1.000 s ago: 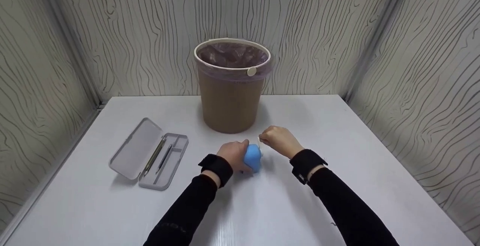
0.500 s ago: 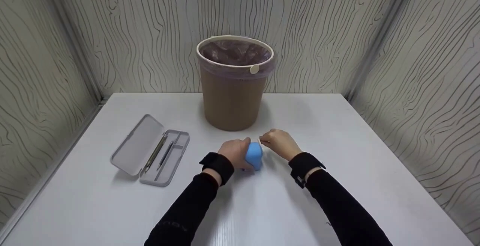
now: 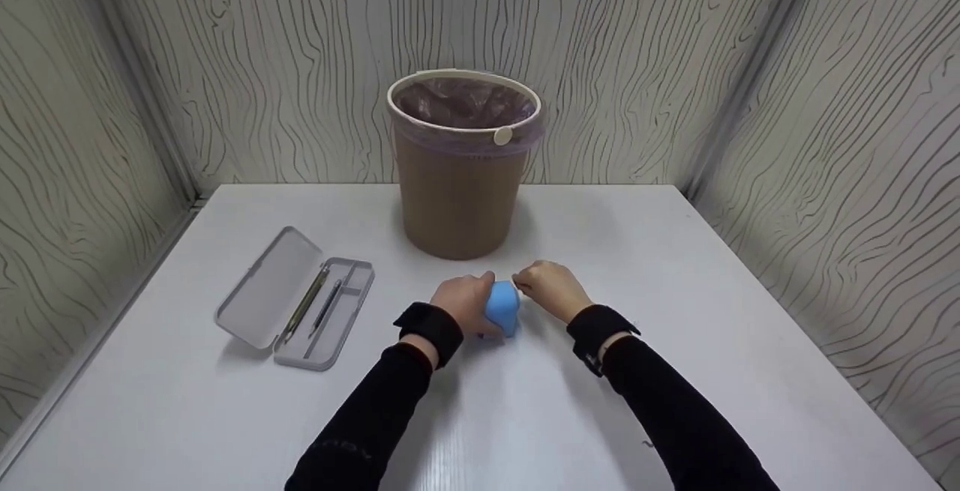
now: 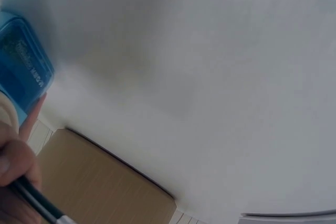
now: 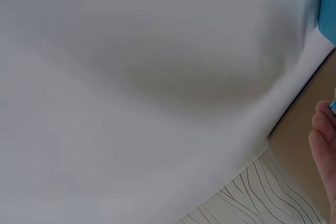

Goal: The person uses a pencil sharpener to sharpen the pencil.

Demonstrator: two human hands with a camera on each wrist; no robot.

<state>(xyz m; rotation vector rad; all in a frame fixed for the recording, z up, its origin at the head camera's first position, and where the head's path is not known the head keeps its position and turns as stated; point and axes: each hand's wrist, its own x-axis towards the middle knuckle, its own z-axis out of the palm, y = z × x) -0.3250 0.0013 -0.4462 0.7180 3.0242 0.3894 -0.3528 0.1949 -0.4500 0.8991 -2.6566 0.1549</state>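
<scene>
On the white table (image 3: 675,371) stands a small blue box-like object (image 3: 501,309), in front of the bin. My left hand (image 3: 465,302) grips it from the left side, fingers curled round it. My right hand (image 3: 544,288) sits close against its upper right, fingertips pinched on a thin dark pencil-like stick (image 4: 37,200). That stick shows only in the left wrist view, next to the blue object (image 4: 23,66) with its printed label. The right wrist view catches just fingertips (image 5: 324,145) and a blue corner (image 5: 329,19).
A tan waste bin (image 3: 461,165) with a purple liner stands just behind the hands. An open grey pencil case (image 3: 296,297) holding two pens lies to the left. Patterned walls close in the table on three sides.
My right hand has drawn in from a little to the right until it sits against the top of the blue object. My left hand keeps its grip.
</scene>
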